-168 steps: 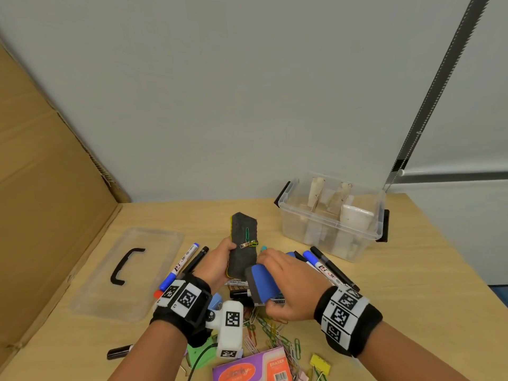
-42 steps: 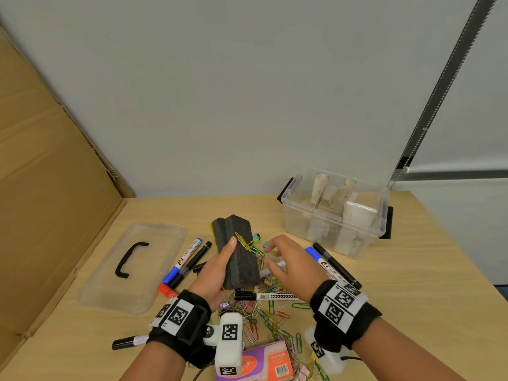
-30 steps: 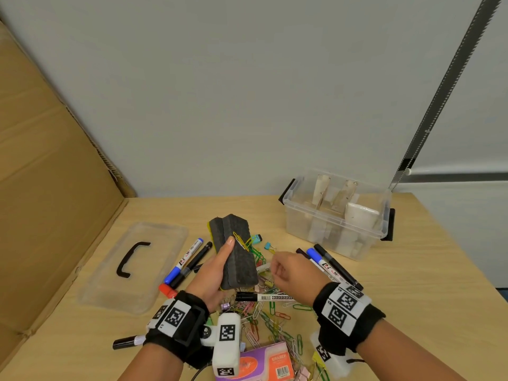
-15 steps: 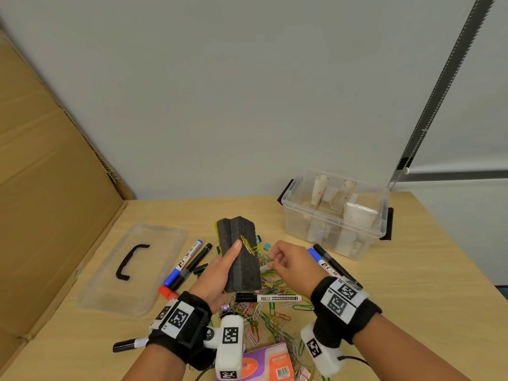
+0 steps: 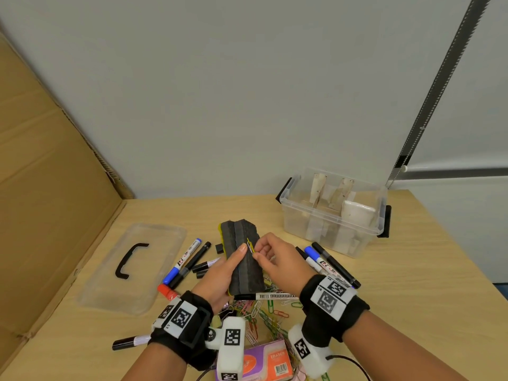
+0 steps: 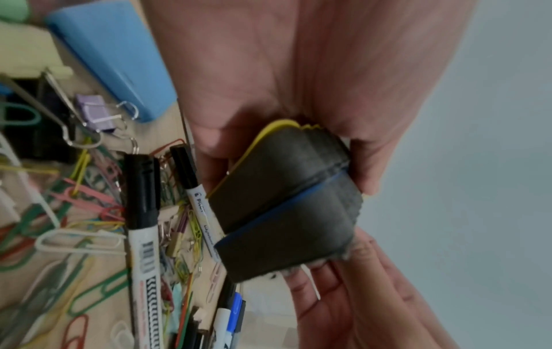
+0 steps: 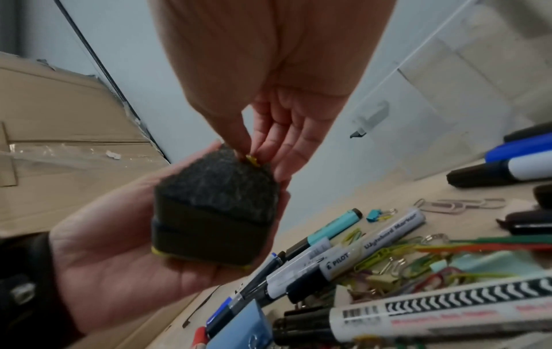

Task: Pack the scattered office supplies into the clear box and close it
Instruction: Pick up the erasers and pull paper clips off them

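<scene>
My left hand [image 5: 220, 273] grips two stacked whiteboard erasers [image 5: 243, 266], dark felt facing up, above the table's middle. A yellow paper clip [image 5: 250, 245] sticks to the felt, and my right hand [image 5: 261, 253] pinches it between thumb and fingertips. The right wrist view shows the clip [image 7: 252, 160] at the top edge of the erasers [image 7: 215, 212]. In the left wrist view the erasers [image 6: 286, 207] show a yellow and a blue edge. The clear box [image 5: 330, 215] stands open at the back right with white items inside. Its lid [image 5: 132, 268] lies flat to the left.
Markers [image 5: 187, 259] lie left of the erasers and more markers [image 5: 327, 264] lie before the box. Several coloured paper clips [image 5: 261, 314] and a pink eraser pack [image 5: 264, 361] lie near my wrists. A cardboard panel [image 5: 41, 188] walls the left side.
The blue-backed eraser went from my right hand onto the one in my left. My right hand, over the clip pile a second ago, now pinches the yellow clip on the felt.
</scene>
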The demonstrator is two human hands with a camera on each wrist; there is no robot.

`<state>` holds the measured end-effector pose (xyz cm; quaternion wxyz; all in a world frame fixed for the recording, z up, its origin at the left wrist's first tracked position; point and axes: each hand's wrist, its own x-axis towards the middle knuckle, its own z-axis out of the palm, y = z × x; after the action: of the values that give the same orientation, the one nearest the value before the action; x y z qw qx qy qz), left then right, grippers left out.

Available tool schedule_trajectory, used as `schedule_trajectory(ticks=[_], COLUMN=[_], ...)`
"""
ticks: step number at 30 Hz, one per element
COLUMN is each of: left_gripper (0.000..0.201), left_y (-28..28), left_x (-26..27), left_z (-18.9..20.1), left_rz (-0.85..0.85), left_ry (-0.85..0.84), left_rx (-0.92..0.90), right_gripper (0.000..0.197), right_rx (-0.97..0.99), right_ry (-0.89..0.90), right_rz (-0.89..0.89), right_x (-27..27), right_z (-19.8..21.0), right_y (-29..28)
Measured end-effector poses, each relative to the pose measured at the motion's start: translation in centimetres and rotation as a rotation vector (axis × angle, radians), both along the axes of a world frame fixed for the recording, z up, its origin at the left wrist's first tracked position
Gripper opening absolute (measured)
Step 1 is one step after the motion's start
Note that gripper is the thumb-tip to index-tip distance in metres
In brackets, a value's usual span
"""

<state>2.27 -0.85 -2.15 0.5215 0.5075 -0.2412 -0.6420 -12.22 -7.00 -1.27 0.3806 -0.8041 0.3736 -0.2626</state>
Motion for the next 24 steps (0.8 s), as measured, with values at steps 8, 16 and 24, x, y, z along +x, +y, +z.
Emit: schedule_trajectory(ticks=[8,16,24], left_gripper=[0.061,0.050,0.040], left_y=[0.8,1.5,2.0], left_x=[1.4,0.6,0.7], left_z=[-0.1,0.2,0.9], left_rz=[0.063,0.000,-0.046], left_ry=[-0.016,-0.033,-0.055], left_rx=[0.001,0.004,0.049], right_gripper=[0.002,0.016,0.009], right_rx=[-0.096,-0.200,0.101], right_ry=[0.595,0.082,-0.028], right_rz=[0.081,0.039,0.021], right_x=[-2.2,-0.5,0.7], right_z=[-2.0,0.2,1.3], right_y=[0.0,1.1,1.1])
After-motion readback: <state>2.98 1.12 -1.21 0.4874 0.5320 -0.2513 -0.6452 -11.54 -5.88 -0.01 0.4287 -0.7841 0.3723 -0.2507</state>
